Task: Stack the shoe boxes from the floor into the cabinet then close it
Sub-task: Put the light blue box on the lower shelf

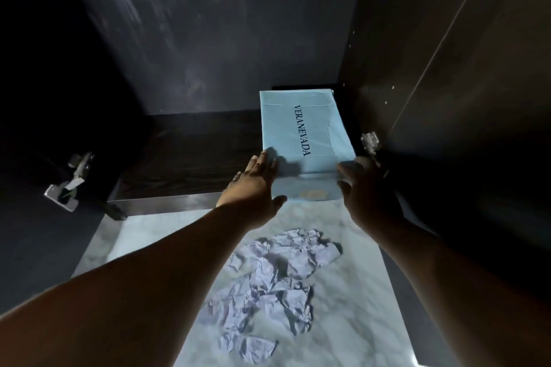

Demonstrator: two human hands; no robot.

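Observation:
A light blue shoe box [304, 134] with dark lettering on its lid lies on the dark cabinet floor [185, 158], at the right side against the cabinet's right wall [372, 62]. Its near end sticks out a little over the cabinet's front edge. My left hand [253, 185] lies flat against the box's near left corner with straight fingers. My right hand [366, 194] is at the near right corner, its fingers spread and relaxed against the box's end. The cabinet stands open.
Crumpled white paper [274, 277] lies on the marble floor [149, 247] in front of the cabinet. Metal hinges show at the left [71, 182] and right [369, 141]. The open right door [477, 98] rises beside my right arm.

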